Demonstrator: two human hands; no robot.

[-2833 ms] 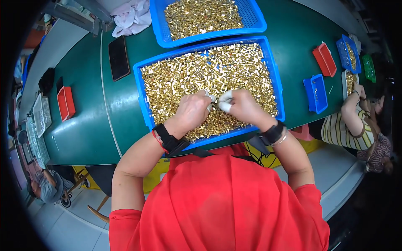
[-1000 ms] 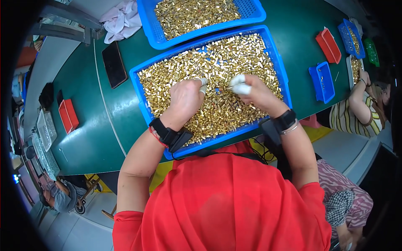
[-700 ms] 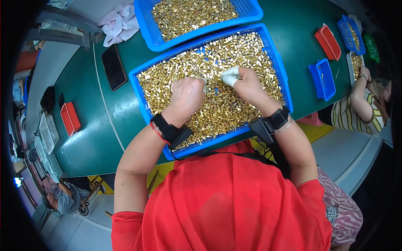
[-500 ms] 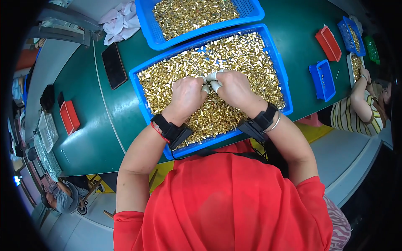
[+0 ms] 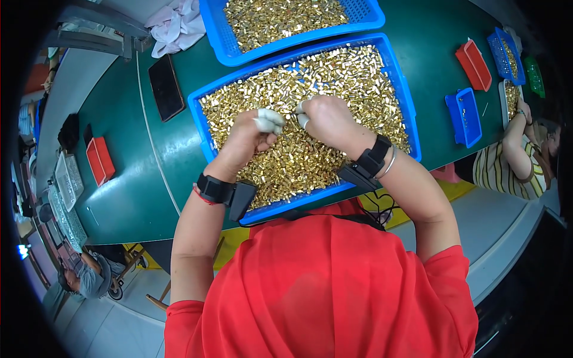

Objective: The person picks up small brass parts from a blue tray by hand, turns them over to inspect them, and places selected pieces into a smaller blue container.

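A blue plastic tray (image 5: 410, 128) full of small, shiny gold-coloured metal pieces (image 5: 292, 164) lies in front of me. Over its middle, my left hand (image 5: 252, 134) is closed, white covers on its curled fingertips. Just to its right, my right hand (image 5: 330, 121) is closed too, back upward, its covered fingertips turned in toward the left hand and down at the pieces. A small gap separates the hands. Whatever either hand pinches is too small or hidden to make out.
Beyond stands a second blue tray (image 5: 382, 17) of gold pieces. A dark tablet-like device (image 5: 166, 88) lies left on the green table (image 5: 128, 197), near a red bin (image 5: 100, 161). Rightward are a red bin (image 5: 474, 64), a blue bin (image 5: 464, 117) and another person in a striped top (image 5: 504, 167).
My hands were together at the fingertips and are now apart. My left hand has moved left and rolled, showing its covered fingertips. The right hand has hardly moved.
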